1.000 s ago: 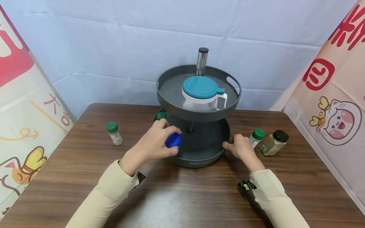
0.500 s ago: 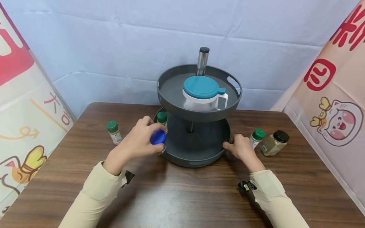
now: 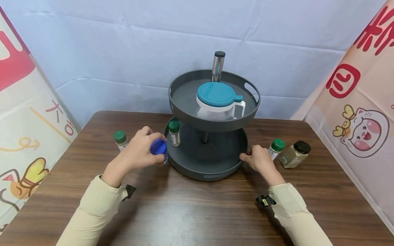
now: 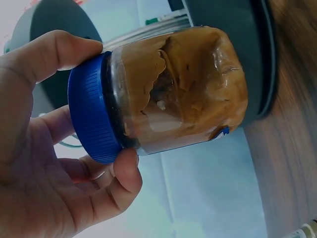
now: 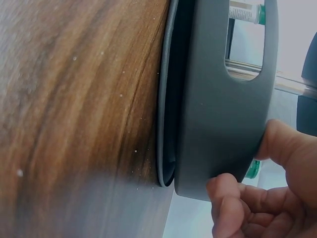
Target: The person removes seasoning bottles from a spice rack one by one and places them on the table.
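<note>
The left hand (image 3: 133, 152) grips a jar (image 4: 188, 94) by its blue lid (image 4: 91, 109) over the counter (image 3: 184, 212) as the right hand (image 3: 261, 159) pinches the lower tray (image 3: 209, 159) at its rim (image 3: 212, 177); a green-capped bottle (image 3: 174, 136) stands inside, near the left hand.

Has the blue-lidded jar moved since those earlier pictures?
Yes, leftward: in the head view, the jar in the left hand has gone from overlapping the lower tray to mostly past its left edge.

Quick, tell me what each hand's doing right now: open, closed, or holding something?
Left hand: closed, holding the jar by its blue lid.
Right hand: closed, fingers and thumb gripping the lower tray.
</note>
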The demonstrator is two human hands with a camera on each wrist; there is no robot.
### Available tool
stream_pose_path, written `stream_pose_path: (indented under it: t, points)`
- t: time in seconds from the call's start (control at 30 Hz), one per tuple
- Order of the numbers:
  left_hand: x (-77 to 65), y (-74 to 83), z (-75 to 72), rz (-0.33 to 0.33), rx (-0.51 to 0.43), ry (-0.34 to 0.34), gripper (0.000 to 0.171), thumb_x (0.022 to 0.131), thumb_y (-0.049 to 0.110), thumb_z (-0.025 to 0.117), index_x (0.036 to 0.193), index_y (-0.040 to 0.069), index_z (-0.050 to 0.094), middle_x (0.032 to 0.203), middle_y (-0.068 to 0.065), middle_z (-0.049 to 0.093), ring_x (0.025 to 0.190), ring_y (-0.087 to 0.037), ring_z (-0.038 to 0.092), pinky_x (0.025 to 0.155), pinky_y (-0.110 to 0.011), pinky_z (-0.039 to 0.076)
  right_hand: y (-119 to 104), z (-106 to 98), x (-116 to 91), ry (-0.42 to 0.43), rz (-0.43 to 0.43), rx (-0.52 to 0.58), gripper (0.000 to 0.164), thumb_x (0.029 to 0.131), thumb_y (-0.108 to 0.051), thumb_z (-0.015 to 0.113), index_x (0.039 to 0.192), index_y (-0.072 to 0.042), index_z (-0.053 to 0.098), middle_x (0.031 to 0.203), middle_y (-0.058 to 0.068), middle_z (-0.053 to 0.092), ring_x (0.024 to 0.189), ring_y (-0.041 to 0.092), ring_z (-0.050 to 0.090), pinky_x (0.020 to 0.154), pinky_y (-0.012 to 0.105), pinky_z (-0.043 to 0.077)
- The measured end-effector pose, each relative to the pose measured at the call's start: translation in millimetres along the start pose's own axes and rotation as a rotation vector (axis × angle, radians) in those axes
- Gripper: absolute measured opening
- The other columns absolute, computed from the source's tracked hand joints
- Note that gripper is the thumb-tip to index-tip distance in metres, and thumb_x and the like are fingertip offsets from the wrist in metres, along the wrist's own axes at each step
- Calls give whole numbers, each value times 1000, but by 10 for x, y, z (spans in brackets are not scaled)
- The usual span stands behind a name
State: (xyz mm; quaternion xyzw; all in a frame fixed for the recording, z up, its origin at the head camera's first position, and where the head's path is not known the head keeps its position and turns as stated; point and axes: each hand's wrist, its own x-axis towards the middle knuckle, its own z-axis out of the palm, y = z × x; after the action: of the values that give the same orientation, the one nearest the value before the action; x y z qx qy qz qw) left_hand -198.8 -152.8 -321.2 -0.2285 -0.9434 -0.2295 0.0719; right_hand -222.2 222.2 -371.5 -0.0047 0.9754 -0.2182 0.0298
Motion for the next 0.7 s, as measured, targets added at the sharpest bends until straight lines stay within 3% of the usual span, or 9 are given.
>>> stream_pose_path:
  t: [0.7]
  points:
    - [20, -374, 87, -75, 29, -26, 46, 68, 26, 70, 110, 12, 61, 102, -20, 47, 90, -35, 44, 67, -54, 51, 19, 11, 6, 7, 4, 7, 32, 82, -27, 56, 56, -11, 46, 47, 2, 43, 46, 20, 41, 44, 31, 31]
